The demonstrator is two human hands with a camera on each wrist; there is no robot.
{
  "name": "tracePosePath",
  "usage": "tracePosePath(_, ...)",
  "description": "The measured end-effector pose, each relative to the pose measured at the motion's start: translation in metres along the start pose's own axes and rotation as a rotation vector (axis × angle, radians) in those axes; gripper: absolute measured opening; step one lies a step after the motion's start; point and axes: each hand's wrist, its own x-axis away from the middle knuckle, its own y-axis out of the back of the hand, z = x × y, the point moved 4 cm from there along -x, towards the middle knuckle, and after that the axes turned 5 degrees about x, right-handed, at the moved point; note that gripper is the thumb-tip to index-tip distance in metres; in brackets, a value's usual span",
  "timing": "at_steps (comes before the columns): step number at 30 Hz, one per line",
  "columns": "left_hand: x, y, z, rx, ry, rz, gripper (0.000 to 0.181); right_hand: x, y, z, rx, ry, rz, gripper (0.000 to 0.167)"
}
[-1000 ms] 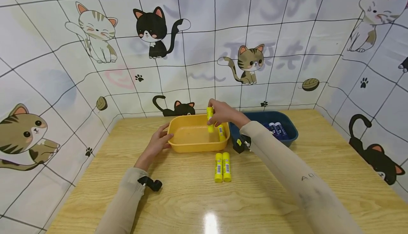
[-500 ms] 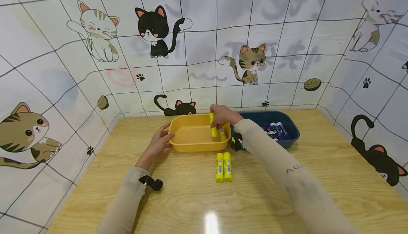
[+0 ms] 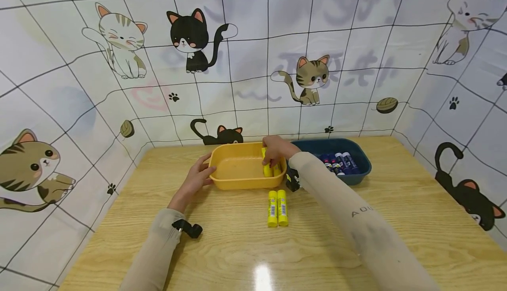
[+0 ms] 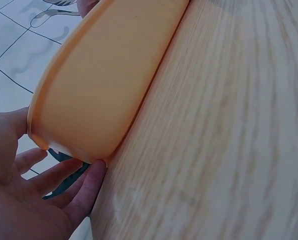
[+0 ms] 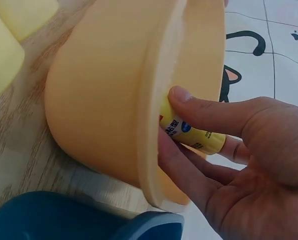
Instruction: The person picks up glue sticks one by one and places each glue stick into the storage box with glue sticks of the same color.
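My right hand [image 3: 279,148] reaches into the right end of the yellow basin [image 3: 243,184], holding a yellow glue stick [image 3: 268,167] between thumb and fingers. In the right wrist view, the thumb lies on top of the glue stick [image 5: 196,135], and the basin wall hides its far end. Another yellow glue stick [image 3: 277,169] lies close beside it in the basin. My left hand [image 3: 195,177] grips the basin's left end, thumb over the rim. Its fingers touch the outer wall in the left wrist view. Two more yellow glue sticks [image 3: 272,208] lie side by side on the table in front.
A dark blue basin [image 3: 359,178] stands against the yellow basin's right side, holding several blue glue sticks [image 3: 342,163]. The wooden table [image 3: 222,247] runs back to a wall [image 3: 253,62] covered with cat-print sheeting. A black camera mount sits on each wrist.
My right hand has lowered the glue stick into the yellow basin, close to the one lying there. The left hand stays on the basin's left end.
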Motion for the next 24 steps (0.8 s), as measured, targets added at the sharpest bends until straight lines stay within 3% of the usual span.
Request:
tracePosePath(9, 0.001, 0.0, -0.001, -0.008, -0.011, 0.004, 0.064, -0.001, -0.002, 0.003, 0.005, -0.063, -0.002, 0.054)
tracePosePath(12, 0.002, 0.001, 0.0, -0.004, -0.009, 0.003, 0.064, -0.003, -0.004, 0.002, 0.057, -0.076, 0.013, 0.051)
tracePosePath(16, 0.002, 0.0, 0.0, -0.005, 0.0, -0.002, 0.064, -0.009, -0.009, 0.0, 0.124, -0.103, 0.029, 0.039)
tracePosePath(24, 0.0, 0.0, 0.001, -0.011, -0.01, 0.006, 0.065, -0.019, -0.018, -0.003, 0.13, -0.15, 0.02, 0.023)
